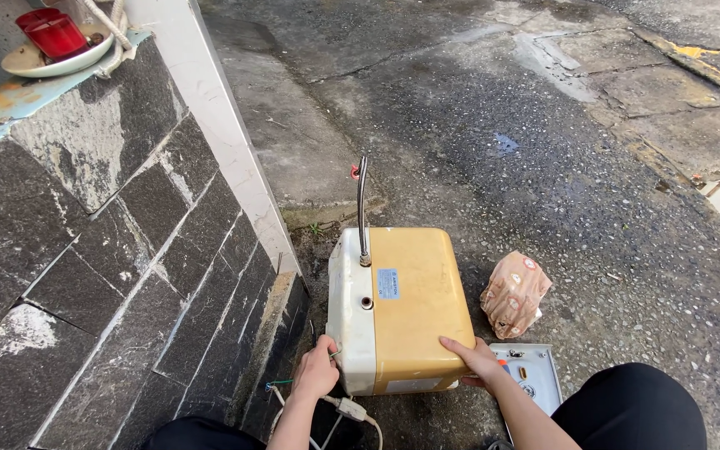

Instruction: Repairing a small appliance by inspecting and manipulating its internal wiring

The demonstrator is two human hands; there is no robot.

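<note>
A boxy yellow and white water heater (pixel 410 308) lies on its side on the wet pavement, a metal pipe (pixel 362 208) sticking up from its white side. My left hand (pixel 318 371) grips the near left corner of the white side. At the near right corner my right hand (pixel 478 362) rests with fingers spread over the yellow face. A white cable with an inline box (pixel 350 408) trails from under the left hand.
A dark stone-tiled wall (pixel 127 275) stands close on the left, with a plate and red cup (pixel 53 35) on its ledge. A crumpled patterned bag (pixel 514 293) and a grey cover panel (pixel 535 375) lie right of the heater. My knees are at the bottom edge.
</note>
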